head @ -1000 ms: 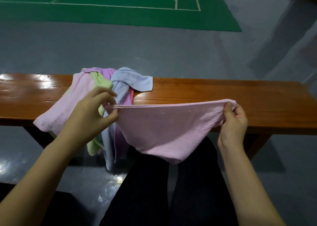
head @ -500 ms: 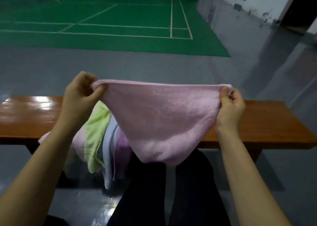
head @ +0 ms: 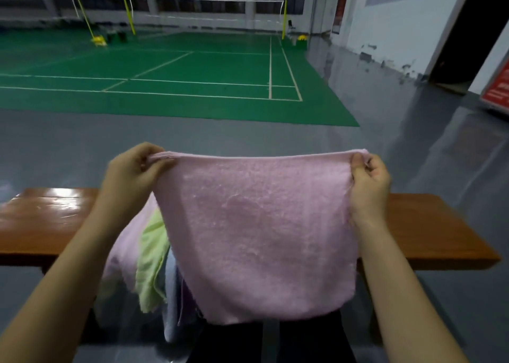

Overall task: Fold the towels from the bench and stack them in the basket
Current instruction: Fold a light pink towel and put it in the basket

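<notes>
- Behind everything lies a green badminton court (head: 170,81) with white lines and nets, bordered by grey floor (head: 399,147)
- Closer in, a glossy brown wooden surface (head: 429,230) runs left to right across the view
- Held up in the air in front of that surface is a pink towel (head: 259,233), spread flat facing the camera
- Its top edge is stretched taut and runs horizontally from side to side; the rest hangs straight down, with the bottom edge rounded and slightly slack
- Left hand (head: 132,175) pinches the towel's upper left corner, fingers curled around the bunched cloth
- Right hand (head: 369,183) pinches the upper right corner between thumb and curled fingers
- Just behind the held towel, to its left, a heap of other towels (head: 148,255) drapes over the front edge of the surface: pink, light green, grey-blue and purple, hanging downward
</notes>
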The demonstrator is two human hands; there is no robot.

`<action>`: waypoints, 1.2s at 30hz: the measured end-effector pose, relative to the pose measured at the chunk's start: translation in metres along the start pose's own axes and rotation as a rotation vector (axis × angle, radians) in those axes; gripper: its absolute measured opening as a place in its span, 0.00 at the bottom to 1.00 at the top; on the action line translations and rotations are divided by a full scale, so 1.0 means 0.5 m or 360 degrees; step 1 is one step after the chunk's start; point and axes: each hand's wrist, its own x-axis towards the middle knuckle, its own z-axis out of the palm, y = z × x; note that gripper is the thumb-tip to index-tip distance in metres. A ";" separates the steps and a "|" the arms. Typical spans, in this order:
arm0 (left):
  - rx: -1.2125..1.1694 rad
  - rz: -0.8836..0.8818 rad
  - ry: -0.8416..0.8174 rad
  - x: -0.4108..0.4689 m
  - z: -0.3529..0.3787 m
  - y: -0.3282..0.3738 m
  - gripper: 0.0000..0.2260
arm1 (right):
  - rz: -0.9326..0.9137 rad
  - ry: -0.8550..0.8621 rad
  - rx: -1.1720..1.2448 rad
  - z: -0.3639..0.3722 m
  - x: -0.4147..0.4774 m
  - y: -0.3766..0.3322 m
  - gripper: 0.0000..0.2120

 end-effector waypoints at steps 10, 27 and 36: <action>-0.0332 -0.0090 0.0431 0.159 0.066 0.065 0.06 | -0.0107 0.0122 -0.0089 0.074 0.136 -0.072 0.09; -0.0041 -0.0752 -0.0330 -0.238 0.240 -0.241 0.08 | 0.0672 -0.0200 -0.0587 -0.055 -0.113 0.377 0.07; -0.0245 -0.0545 -0.0450 -0.171 0.278 -0.120 0.06 | 0.0080 -0.1218 -0.0673 0.111 -0.183 0.247 0.20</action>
